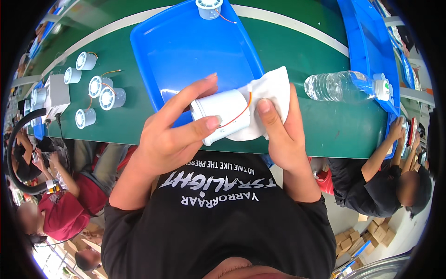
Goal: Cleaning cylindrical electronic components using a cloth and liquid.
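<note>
A white plastic cylinder (pixel 227 109) with an orange-red wire along its side lies tilted between my hands, above the near edge of the green bench. My left hand (pixel 179 116) grips its left end, thumb on the near side and fingers over the far side. In my right hand (pixel 281 125) is a white cloth (pixel 274 90), pinched under the thumb and pressed against the cylinder's right end. The cloth hides that end. Just beyond my hands sits a blue tray (pixel 200 51), with another white cylinder part (pixel 208 9) with a wire at its far rim.
Several white cylinder parts (pixel 112 98) stand on the left of the green bench (pixel 288 56), near a grey box (pixel 56 95) and a black hose (pixel 14 139). A clear plastic bottle (pixel 344 87) lies at right beside blue bins (pixel 367 46). People work on both sides.
</note>
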### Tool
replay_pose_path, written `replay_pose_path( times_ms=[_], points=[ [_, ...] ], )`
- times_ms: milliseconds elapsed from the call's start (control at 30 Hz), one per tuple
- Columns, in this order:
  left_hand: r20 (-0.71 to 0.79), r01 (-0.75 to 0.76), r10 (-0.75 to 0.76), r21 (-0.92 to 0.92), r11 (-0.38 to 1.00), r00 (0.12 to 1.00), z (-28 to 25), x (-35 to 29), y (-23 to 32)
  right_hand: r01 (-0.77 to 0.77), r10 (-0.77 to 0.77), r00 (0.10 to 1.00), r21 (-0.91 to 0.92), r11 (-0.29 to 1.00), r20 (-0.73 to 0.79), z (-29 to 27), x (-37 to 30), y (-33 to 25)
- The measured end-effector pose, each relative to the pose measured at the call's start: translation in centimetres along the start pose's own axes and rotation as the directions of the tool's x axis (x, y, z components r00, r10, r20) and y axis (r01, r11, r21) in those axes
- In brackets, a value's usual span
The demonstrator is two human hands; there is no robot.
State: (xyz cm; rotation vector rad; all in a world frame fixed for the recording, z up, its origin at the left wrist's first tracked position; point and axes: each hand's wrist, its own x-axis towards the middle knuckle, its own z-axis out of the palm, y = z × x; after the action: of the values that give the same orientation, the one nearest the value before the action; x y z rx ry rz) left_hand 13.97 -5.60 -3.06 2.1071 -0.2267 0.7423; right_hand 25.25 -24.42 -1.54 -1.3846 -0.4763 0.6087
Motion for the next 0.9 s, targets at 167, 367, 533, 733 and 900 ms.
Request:
replay_pose_path(
  times_ms=[167, 367, 533, 733, 900],
  points=[
    [0.117, 0.036, -0.050, 0.126, 0.991, 0.992, -0.9, 0.7, 1.7, -0.143, 0.149, 0.980, -0.059, 0.988, 0.131, -0.9, -0.5, -1.1],
    [0.074, 0.004, -0.013, 0.122, 0.993, 0.997, -1.4, 1.1, 2.1, -0.362, 0.220, 0.918, 0.471, 0.805, 0.330, -1.9, -0.9, -0.5],
    [0.116, -0.043, 0.034, 0.081, 0.996, 0.993, -1.4, 1.7, 2.4, -0.335, 0.162, 0.912, 0.459, 0.823, 0.377, -1.0, -2.0, 0.6],
    [0.170, 0.370, -0.347, -0.126, 0.921, 0.922, -1.6, 1.6, 3.1, 0.075, -0.089, 0.969, 0.071, 0.995, 0.231, -0.2, -2.3, 1.5],
    [0.100, 0.091, -0.071, -0.210, 0.974, 0.992, -0.4, 0.4, 1.2, 0.394, -0.373, 0.916, -0.167, 0.904, 0.144, -0.3, -1.6, 1.3]
  ],
)
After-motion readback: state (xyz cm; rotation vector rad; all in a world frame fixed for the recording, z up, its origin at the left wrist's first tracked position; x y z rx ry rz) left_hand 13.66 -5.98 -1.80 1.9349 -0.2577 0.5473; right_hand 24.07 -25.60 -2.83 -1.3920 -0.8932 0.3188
